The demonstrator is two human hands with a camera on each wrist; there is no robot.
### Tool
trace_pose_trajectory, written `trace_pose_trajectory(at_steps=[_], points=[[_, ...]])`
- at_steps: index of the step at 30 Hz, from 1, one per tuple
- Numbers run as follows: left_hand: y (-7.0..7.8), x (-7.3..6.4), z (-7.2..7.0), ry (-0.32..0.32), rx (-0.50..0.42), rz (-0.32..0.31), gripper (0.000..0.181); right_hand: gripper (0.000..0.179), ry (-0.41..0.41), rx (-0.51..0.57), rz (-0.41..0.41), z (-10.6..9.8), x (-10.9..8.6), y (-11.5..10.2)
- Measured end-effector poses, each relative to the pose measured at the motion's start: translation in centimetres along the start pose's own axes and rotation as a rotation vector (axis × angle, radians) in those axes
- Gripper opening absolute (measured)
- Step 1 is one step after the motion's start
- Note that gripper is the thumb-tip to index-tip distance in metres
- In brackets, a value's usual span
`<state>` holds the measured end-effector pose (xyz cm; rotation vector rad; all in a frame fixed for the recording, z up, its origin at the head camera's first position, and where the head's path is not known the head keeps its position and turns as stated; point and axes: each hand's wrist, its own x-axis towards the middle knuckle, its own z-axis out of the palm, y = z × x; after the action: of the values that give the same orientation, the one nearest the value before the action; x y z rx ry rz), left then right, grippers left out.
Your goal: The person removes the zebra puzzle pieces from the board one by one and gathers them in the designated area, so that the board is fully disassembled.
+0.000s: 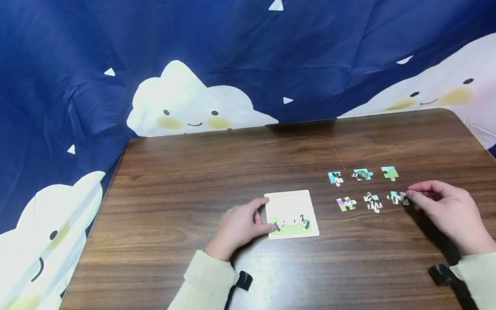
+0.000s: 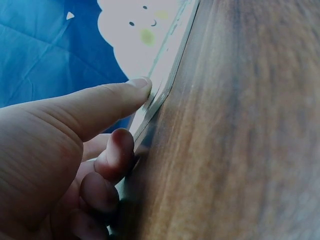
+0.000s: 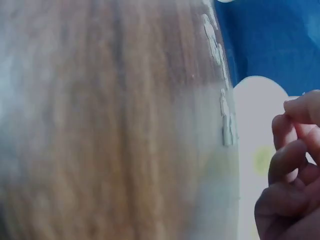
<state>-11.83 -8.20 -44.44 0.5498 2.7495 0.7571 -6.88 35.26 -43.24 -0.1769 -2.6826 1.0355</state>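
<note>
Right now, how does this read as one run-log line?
left hand: touching board | right hand: at lower-right puzzle piece, contact unclear | other pieces: right of board

The square off-white board (image 1: 291, 205) with rounded corners lies flat on the brown wooden table (image 1: 179, 180), a strip of green grass and black-and-white animal parts printed along its near side; the fingers of my left hand (image 1: 241, 226) touch its left edge. To its right, apart from it, six small jigsaw pieces lie in two rows of three. Far row: a blue piece with black and white (image 1: 335, 178), a blue-and-green one (image 1: 362, 174), a light-blue-and-green one (image 1: 390, 172). Near row: a pink-and-green piece (image 1: 347, 204), a mostly black-and-white one (image 1: 373, 203), and a blue-green piece with black and white (image 1: 397, 197), right by the fingertips of my right hand (image 1: 449, 208).
</note>
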Motion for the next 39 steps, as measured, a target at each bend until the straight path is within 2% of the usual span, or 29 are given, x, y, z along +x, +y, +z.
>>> trace_pose_trajectory(at_steps=[6,10,19,27,39], points=[[-0.3,0.0,0.0,-0.015,-0.008,0.001,0.073,0.010,-0.002,0.022,-0.101,1.4,-0.4,-2.5],[-0.4,-0.1,0.0,-0.034,0.005,0.009,0.078,0.006,-0.035,0.067,-0.144,2.5,-0.8,-4.1],[0.0,-0.2,-0.2,-0.079,0.029,0.024,0.091,0.004,-0.135,0.128,-0.165,5.5,-1.5,-7.2],[0.2,-0.1,-0.2,-0.083,0.038,0.025,0.090,0.003,-0.182,0.181,-0.156,7.9,-1.8,-9.5],[0.2,-0.2,-0.5,-0.069,0.047,0.054,0.083,0.008,-0.349,0.231,-0.192,11.4,-2.3,-11.9]])
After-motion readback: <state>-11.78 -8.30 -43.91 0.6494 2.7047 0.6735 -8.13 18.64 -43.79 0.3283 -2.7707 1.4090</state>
